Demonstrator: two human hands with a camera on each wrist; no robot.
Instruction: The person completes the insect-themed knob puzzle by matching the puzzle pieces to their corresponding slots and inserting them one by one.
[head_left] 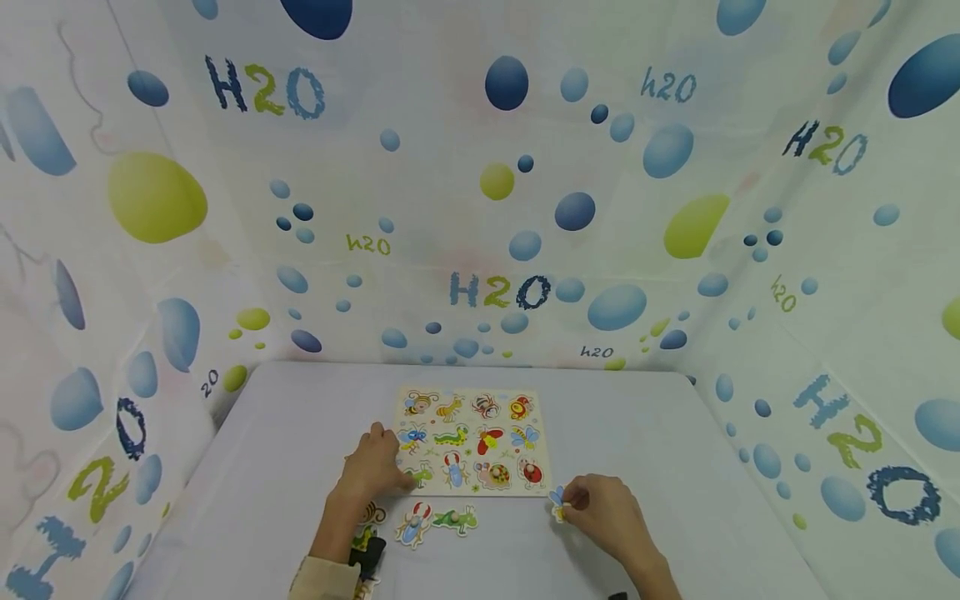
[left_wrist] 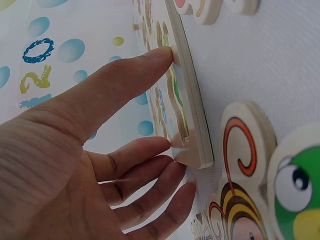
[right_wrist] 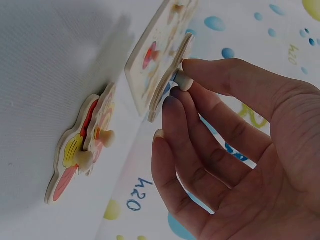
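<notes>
A wooden peg puzzle board (head_left: 474,492) with insect pictures lies on the white table. My left hand (head_left: 372,462) is at its near left corner: the thumb (left_wrist: 145,62) rests on the face by the front edge, and the other fingers touch the side. Just off the near right corner, my right hand (head_left: 603,510) pinches a blue-winged insect puzzle piece (head_left: 557,503) by its knob (right_wrist: 184,81). That piece appears nearly edge-on in the right wrist view. In front of the board lie a blue beetle piece (head_left: 413,525) and a green grasshopper piece (head_left: 456,520).
More loose pieces, one a striped piece (head_left: 372,512) and one a green piece (head_left: 365,536), lie partly hidden by the left forearm. Red-and-yellow (right_wrist: 75,152) and pink (right_wrist: 102,135) knobbed pieces overlap on the table in the right wrist view. Printed fabric walls (head_left: 442,208) surround the table.
</notes>
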